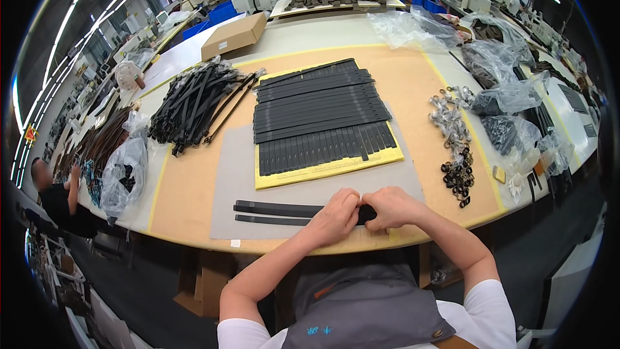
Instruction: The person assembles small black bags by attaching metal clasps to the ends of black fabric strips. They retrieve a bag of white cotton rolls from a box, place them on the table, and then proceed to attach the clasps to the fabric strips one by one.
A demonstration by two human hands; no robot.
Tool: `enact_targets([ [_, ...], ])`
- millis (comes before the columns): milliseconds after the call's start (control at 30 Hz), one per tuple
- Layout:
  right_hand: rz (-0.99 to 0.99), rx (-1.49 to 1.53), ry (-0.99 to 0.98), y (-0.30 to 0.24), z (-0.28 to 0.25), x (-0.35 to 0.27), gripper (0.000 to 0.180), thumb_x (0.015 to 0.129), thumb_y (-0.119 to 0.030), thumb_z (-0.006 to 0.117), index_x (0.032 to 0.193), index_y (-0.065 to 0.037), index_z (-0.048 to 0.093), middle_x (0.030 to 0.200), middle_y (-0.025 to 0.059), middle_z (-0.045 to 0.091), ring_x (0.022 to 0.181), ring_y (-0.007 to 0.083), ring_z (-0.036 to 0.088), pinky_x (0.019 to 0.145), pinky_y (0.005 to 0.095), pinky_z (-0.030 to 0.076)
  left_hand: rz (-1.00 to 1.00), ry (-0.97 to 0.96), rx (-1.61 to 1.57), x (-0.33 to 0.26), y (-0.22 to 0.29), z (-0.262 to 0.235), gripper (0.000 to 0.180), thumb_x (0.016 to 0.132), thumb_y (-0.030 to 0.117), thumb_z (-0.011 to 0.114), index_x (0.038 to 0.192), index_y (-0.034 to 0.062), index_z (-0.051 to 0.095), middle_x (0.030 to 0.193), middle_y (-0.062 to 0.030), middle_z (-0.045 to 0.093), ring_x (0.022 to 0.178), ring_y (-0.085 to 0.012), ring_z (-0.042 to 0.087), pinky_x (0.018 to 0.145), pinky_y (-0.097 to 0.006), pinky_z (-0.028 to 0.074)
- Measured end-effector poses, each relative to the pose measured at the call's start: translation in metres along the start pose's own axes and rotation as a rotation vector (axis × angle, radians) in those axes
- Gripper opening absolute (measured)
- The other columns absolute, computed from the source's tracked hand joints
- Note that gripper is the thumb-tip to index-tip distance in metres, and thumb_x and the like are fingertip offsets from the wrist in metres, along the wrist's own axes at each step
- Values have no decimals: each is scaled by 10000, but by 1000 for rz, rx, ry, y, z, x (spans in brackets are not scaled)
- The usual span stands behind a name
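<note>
Two flat black straps (278, 209) lie side by side on a grey mat (236, 168) at the table's front edge. My left hand (337, 216) is closed over their right part, fingers bent down onto them. Close beside it my right hand (392, 208) pinches the dark strap end (367, 213), its thumb and fingers almost meeting the left fingertips. What lies between the fingertips is partly hidden. Just beyond my hands sits a yellow board (329, 176) covered with rows of black strips (316, 106), some lying crosswise over upright ones.
A heap of black straps with fittings (190, 103) lies at left. Small metal hardware (451, 116) and black rings (460, 178) lie at right, near plastic bags (507, 94). A cardboard box (234, 35) stands behind. Another person (61, 197) is at the far left.
</note>
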State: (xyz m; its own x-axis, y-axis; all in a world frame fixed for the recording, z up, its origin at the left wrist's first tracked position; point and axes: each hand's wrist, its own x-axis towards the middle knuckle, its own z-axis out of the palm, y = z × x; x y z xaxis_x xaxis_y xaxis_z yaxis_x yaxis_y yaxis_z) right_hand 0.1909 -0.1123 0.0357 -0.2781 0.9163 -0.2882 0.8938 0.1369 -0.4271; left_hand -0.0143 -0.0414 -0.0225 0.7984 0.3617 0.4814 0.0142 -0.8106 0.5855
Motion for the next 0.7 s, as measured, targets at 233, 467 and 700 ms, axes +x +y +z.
enact_targets([
  [233, -7, 371, 26, 21, 2, 2, 496, 695, -279, 783, 1077, 27, 698, 878, 203, 741, 841, 331, 733, 753, 423, 565, -41, -9, 68, 2, 1, -3, 281, 941, 67, 657, 1191, -4, 548, 1145, -204, 600, 1075, -409, 581, 974, -479, 477],
  [467, 84, 980, -74, 48, -4, 1, 330, 914, -108, 769, 1156, 8, 578, 808, 102, 710, 712, 155, 681, 616, 290, 542, -115, -141, 309, 16, 15, -6, 599, 880, 152, 715, 1407, -40, 503, 1224, -201, 585, 1158, -374, 555, 1025, -450, 444],
  [700, 285, 1130, 145, 37, 4, 1, 466, 999, -414, 753, 1214, -30, 597, 1006, 80, 699, 730, 128, 711, 567, 239, 512, -55, -60, 516, 17, -4, 12, 533, 887, 49, 566, 1397, -100, 521, 1124, -173, 582, 1070, -318, 560, 961, -407, 459],
])
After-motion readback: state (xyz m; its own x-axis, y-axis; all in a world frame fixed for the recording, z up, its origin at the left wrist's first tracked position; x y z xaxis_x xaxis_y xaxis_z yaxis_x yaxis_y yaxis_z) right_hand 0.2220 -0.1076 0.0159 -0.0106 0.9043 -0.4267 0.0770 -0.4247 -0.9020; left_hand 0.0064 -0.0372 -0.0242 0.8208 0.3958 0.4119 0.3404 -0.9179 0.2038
